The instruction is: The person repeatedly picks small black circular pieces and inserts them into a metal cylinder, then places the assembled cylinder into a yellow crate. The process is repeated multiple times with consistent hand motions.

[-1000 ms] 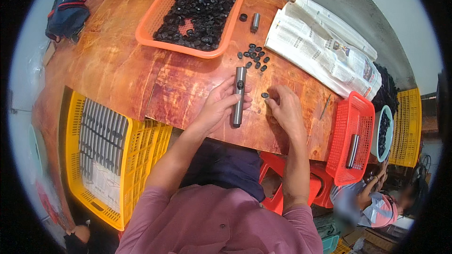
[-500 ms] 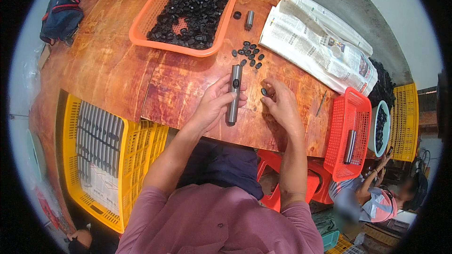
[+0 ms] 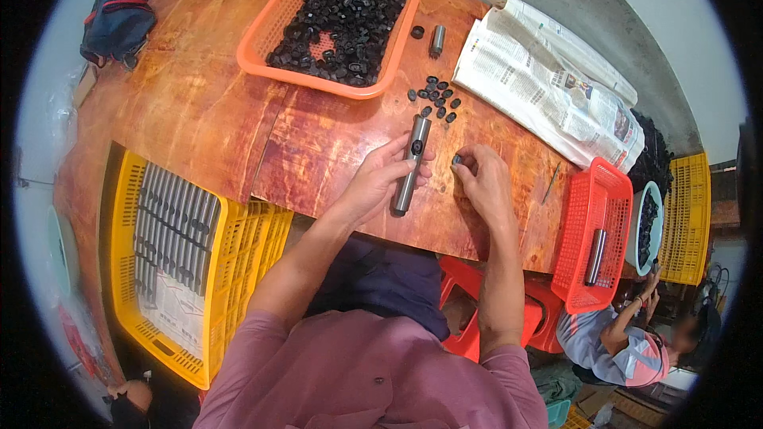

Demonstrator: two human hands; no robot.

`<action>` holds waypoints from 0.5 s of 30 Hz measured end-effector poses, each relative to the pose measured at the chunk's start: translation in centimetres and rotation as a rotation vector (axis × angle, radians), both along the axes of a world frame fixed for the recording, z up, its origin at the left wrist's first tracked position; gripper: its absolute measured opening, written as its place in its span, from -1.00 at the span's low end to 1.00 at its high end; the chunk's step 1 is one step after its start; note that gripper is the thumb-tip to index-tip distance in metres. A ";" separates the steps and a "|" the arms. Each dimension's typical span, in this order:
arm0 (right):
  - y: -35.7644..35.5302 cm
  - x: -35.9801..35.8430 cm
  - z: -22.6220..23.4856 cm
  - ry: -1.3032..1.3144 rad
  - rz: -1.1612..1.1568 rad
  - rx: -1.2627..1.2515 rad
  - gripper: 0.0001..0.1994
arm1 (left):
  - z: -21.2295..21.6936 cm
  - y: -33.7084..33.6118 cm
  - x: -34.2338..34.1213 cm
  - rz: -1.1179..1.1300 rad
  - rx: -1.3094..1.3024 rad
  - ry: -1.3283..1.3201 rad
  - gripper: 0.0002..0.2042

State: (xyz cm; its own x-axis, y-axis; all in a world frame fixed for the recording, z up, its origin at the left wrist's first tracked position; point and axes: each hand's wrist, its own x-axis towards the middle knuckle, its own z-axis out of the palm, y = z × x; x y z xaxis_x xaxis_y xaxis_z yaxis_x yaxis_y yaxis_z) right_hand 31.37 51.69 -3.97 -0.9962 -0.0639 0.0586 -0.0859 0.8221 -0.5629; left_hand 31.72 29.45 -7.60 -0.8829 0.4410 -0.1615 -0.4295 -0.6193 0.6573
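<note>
My left hand [image 3: 381,179] is wrapped round a steel tube [image 3: 408,179], holding it tilted over the wooden table. A black oval plug [image 3: 417,147] sits in the tube's side, above my thumb. To the right, my right hand [image 3: 485,183] pinches a small dark oval plug [image 3: 457,159] between thumb and fingertips, apart from the tube. Several loose black plugs [image 3: 437,95] lie on the table just beyond the tube's upper end.
An orange basket [image 3: 381,94] of black plugs stands at the back, with a short metal cylinder [image 3: 438,41] and newspapers [image 3: 540,87] to its right. A red basket [image 3: 568,270] holds one tube. At left, a yellow crate [image 3: 214,302] holds many tubes. A co-worker [image 3: 620,342] sits at lower right.
The whole view has shifted, so the table and baskets appear farther right. My right hand's plug is slightly closer to the tube. Both hands keep their hold.
</note>
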 end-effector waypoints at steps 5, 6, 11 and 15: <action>-2.3 0.8 1.7 0.151 0.059 -0.168 -0.79 | -0.4 0.0 -0.1 -0.027 0.033 -0.004 -0.52; -2.9 0.9 2.1 0.195 0.092 -0.208 -0.78 | -0.4 0.0 0.0 -0.020 0.033 0.007 -0.52; -5.1 0.9 2.3 0.343 0.204 -0.176 -0.77 | 0.2 0.2 0.2 -0.003 0.011 0.022 -0.50; -5.3 0.7 1.9 0.419 0.231 -0.098 -0.76 | 0.2 0.3 0.2 -0.007 0.009 0.045 -0.48</action>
State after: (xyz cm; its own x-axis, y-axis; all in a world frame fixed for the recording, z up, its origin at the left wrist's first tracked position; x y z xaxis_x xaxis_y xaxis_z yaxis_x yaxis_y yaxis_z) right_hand 32.07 46.35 -2.10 -0.8459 -0.2547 0.4686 -0.4958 0.6995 -0.5146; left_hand 31.93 29.77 -7.43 -0.8859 0.4486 -0.1182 -0.4044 -0.6220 0.6705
